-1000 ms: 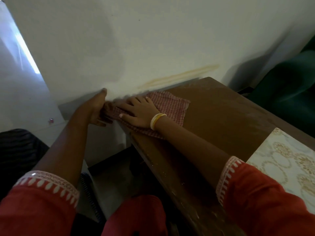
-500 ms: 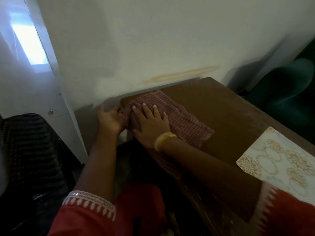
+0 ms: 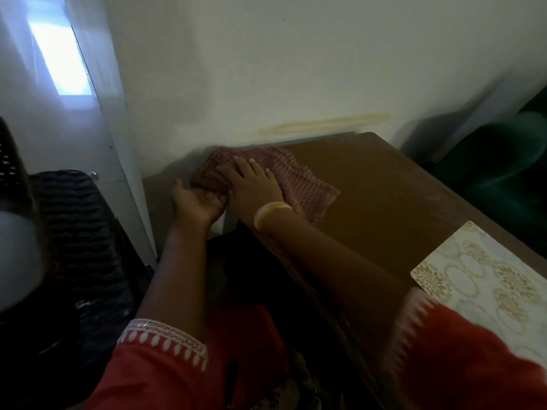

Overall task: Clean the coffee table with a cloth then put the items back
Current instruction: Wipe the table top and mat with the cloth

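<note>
Head view: a soft, crumpled red-checked cloth [image 3: 284,176] lies at the far left corner of the smooth brown wooden counter [image 3: 384,208], against the wall. Right hand [image 3: 254,184] presses flat on it, fingers spread; left hand [image 3: 198,202] cups open, palm up, just beside the corner edge. A patterned rectangular mat [image 3: 488,282] covers the near right, with bare wood between.
</note>
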Demonstrator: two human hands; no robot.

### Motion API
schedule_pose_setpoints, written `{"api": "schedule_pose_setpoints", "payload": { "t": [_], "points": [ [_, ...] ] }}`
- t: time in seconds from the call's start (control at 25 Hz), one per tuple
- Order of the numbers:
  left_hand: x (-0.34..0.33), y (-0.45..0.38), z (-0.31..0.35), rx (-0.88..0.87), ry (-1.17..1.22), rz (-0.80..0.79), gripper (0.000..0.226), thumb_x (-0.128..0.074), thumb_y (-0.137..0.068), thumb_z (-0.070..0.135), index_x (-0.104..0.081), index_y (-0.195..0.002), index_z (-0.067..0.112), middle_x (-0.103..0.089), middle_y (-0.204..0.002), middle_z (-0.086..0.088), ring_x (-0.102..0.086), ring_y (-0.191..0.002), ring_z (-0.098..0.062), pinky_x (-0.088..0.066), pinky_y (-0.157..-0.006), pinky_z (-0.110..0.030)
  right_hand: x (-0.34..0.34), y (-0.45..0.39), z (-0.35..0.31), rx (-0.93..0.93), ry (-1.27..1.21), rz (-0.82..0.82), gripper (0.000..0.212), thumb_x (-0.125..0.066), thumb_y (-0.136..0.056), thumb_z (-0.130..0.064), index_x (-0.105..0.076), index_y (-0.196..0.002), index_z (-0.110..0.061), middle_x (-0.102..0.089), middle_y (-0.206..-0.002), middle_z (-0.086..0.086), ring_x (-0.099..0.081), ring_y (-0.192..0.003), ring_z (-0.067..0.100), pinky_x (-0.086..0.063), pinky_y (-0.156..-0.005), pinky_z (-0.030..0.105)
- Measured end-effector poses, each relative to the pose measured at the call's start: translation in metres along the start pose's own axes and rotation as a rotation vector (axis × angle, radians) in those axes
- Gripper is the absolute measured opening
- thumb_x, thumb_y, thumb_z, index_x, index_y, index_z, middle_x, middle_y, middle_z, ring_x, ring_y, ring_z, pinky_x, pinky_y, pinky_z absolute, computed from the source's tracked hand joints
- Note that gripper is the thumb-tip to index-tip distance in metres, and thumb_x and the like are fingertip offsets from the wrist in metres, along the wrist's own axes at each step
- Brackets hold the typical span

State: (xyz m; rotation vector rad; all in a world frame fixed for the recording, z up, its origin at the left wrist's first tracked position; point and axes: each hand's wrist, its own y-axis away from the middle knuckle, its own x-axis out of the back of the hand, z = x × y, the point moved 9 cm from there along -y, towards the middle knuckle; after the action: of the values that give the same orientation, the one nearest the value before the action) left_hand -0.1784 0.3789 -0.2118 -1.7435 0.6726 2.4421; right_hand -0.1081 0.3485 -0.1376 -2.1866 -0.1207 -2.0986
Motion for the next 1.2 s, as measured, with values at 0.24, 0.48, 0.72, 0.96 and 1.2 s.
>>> {"api": "schedule_pose_setpoints", "payload": {
  "t": [0.24, 0.48, 0.72, 0.96, 1.2],
  "points": [
    [0.004, -0.006, -0.006, -0.030, -0.079, 0.043, 0.073, -0.011, -0.098, 0.054, -0.044, -0.139, 0.003, -0.044, -0.147, -0.015, -0.042, -0.135, -0.027, -0.043, -0.093, -0.032, -0.005, 0.102, 0.017, -0.031, 0.126, 0.023, 0.066, -0.049, -0.089, -0.030, -0.025, -0.148, -0.039, -0.010, -0.161, 0.006, -0.010, -0.146, 0.039, -0.017, -0.113, 0.059],
    [0.008, -0.016, 0.005, -0.071, -0.158, 0.070, 0.080, -0.013, -0.092, 0.065, -0.053, -0.126, 0.005, -0.063, -0.119, -0.014, -0.062, -0.105, -0.027, -0.054, -0.072, -0.028, -0.008, -0.037, 0.003, -0.015, 0.082, -0.031, 0.048, -0.043, -0.094, -0.038, -0.038, -0.142, -0.037, -0.026, -0.156, 0.008, -0.021, -0.143, 0.036, -0.015, -0.113, 0.058],
    [0.009, -0.028, 0.015, -0.132, -0.439, 0.147, 0.047, -0.026, -0.100, 0.049, -0.052, -0.120, 0.014, -0.061, -0.100, -0.008, -0.061, -0.080, -0.021, -0.052, -0.072, -0.031, 0.010, -0.095, 0.031, 0.186, -0.026, -0.069, 0.044, -0.040, -0.095, -0.054, -0.063, -0.120, -0.026, -0.060, -0.133, 0.003, -0.054, -0.120, 0.026, -0.041, -0.096, 0.033],
    [0.004, -0.037, 0.014, -0.254, -0.717, 0.151, 0.026, -0.042, -0.101, 0.017, -0.057, -0.121, 0.009, -0.063, -0.102, -0.006, -0.063, -0.088, -0.021, -0.055, -0.071, -0.030, 0.010, -0.112, 0.177, -0.231, 0.084, -0.037, 0.056, -0.022, -0.098, -0.054, -0.052, -0.136, -0.026, -0.047, -0.146, 0.011, -0.043, -0.133, 0.034, -0.031, -0.110, 0.048],
    [0.002, -0.042, 0.010, -0.241, -0.717, 0.234, 0.022, -0.039, -0.098, 0.016, -0.061, -0.098, 0.013, -0.061, -0.090, -0.008, -0.060, -0.084, -0.025, -0.053, -0.069, -0.033, 0.004, -0.017, 0.083, 0.099, -0.009, -0.004, 0.052, -0.022, -0.093, -0.063, -0.024, -0.144, -0.054, -0.024, -0.158, 0.001, -0.017, -0.146, 0.034, -0.012, -0.111, 0.064]
  ]
}}
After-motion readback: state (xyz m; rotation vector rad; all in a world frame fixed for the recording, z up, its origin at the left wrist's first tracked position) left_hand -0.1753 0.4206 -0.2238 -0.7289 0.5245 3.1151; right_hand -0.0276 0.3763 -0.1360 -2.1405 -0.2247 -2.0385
